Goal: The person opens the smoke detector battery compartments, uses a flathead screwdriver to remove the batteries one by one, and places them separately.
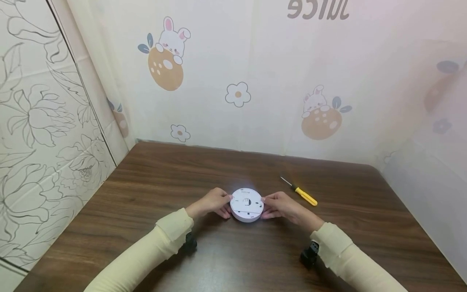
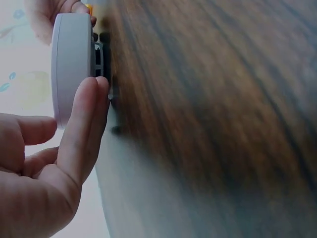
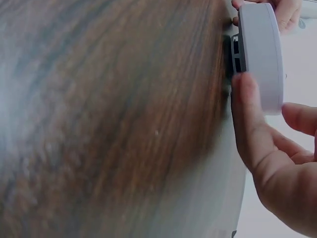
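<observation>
A round white smoke alarm is between the two hands at the middle of the table, its flat back with slots and a central hole facing up. My left hand pinches its left edge, thumb at the upper rim and fingers beneath. On the opposite edge my right hand grips it the same way. From the left wrist, the alarm's side wall shows, with a dark vented part underneath, close over the wood. The right wrist view has the same vents just beyond the fingertips.
A yellow-handled screwdriver lies on the brown wooden table behind the right hand, its shaft pointing back and left. Patterned cloth hangs behind the table, and a flower-patterned panel stands along the left side.
</observation>
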{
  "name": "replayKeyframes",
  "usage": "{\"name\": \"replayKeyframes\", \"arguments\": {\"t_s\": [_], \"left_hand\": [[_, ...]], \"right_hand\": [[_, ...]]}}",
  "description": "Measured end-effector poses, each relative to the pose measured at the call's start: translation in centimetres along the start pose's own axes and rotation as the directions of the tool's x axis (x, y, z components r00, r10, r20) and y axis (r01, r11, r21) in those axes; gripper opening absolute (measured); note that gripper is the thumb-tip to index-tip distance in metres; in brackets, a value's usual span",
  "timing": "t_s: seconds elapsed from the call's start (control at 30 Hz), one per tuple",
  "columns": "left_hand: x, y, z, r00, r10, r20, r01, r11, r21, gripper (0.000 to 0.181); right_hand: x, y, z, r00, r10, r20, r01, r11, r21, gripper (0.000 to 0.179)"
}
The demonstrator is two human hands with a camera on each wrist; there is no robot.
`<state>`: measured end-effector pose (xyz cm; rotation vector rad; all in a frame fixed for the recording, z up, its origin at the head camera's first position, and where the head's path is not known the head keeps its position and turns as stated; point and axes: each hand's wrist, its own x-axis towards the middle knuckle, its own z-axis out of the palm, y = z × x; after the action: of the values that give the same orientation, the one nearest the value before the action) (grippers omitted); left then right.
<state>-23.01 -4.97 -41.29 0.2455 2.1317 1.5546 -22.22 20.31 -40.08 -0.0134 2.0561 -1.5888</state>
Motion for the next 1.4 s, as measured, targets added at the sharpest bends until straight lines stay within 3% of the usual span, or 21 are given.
{"name": "replayKeyframes", "arguments": {"t_s": [0.17,0.37,0.57,0.73,0.83,1.07,1.4], "left_hand": [[-0.12,-0.04,-0.06,0.997,0.077,-0.023,-0.077,0.997,0.016,0.038],[-0.34,0.33,0.05,0.98,0.195,-0.03,-0.189,0.97,0.152,0.038],[-0.43,0.42,0.17,0.974,0.224,-0.02,-0.215,0.954,0.208,0.031],[-0.55,0.37,0.02,0.975,0.221,-0.001,-0.216,0.954,0.208,0.032],[-0.55,0.39,-0.16,0.978,0.209,0.02,-0.208,0.95,0.234,0.045],[-0.25,0.36,-0.59,0.949,0.305,0.078,-0.309,0.857,0.411,0.073],[-0.02,0.22,-0.43,0.937,0.343,0.069,-0.337,0.833,0.439,0.075]], "right_hand": [[0.04,0.24,0.05,0.997,-0.074,-0.036,0.072,0.996,-0.052,0.043],[-0.11,0.32,0.19,0.975,-0.223,0.007,0.221,0.962,-0.158,0.04],[-0.17,0.3,0.45,0.959,-0.281,0.026,0.278,0.923,-0.267,0.034],[-0.27,0.3,0.35,0.951,-0.303,0.055,0.299,0.864,-0.406,0.052],[-0.36,0.23,0.16,0.938,-0.333,0.097,0.339,0.823,-0.457,0.059],[-0.47,0.21,0.08,0.927,-0.356,0.119,0.369,0.808,-0.459,0.057],[-0.36,-0.1,0.49,0.919,-0.382,0.093,0.377,0.786,-0.49,0.056]]}}
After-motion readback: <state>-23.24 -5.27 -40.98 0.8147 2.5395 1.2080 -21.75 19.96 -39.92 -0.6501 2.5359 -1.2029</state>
